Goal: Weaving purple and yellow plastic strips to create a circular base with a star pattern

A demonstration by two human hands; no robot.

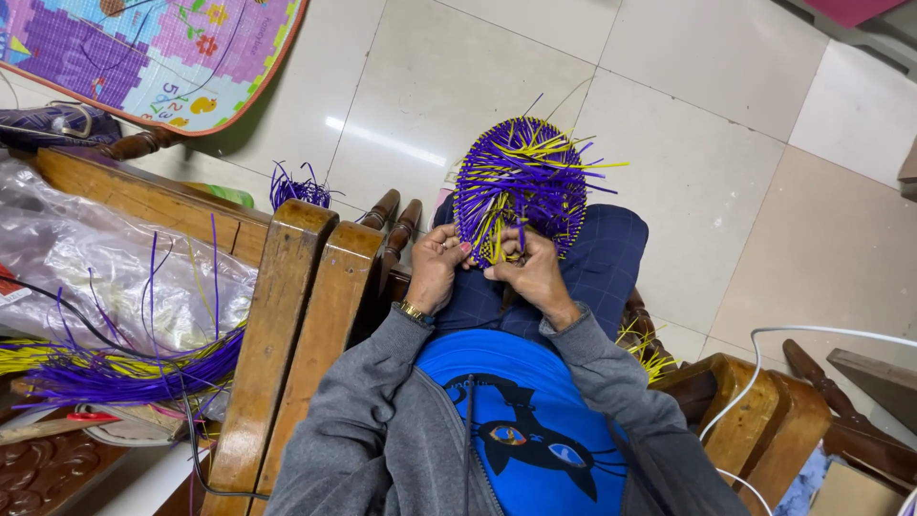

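Observation:
A half-woven oval basket piece (521, 182) of purple and yellow plastic strips rests on my lap, with loose strip ends sticking out all round. My left hand (437, 268) grips its near edge, fingers curled on the strips; a gold watch sits on that wrist. My right hand (533, 269) pinches strips at the same near edge, right beside the left hand. Both hands touch the weave.
A bundle of loose purple and yellow strips (115, 368) lies on the seat at my left beside a clear plastic bag (86, 258). Wooden chair arms (296, 315) flank me. A colourful play mat (143, 48) lies on the tiled floor. A white cable (821, 333) runs at right.

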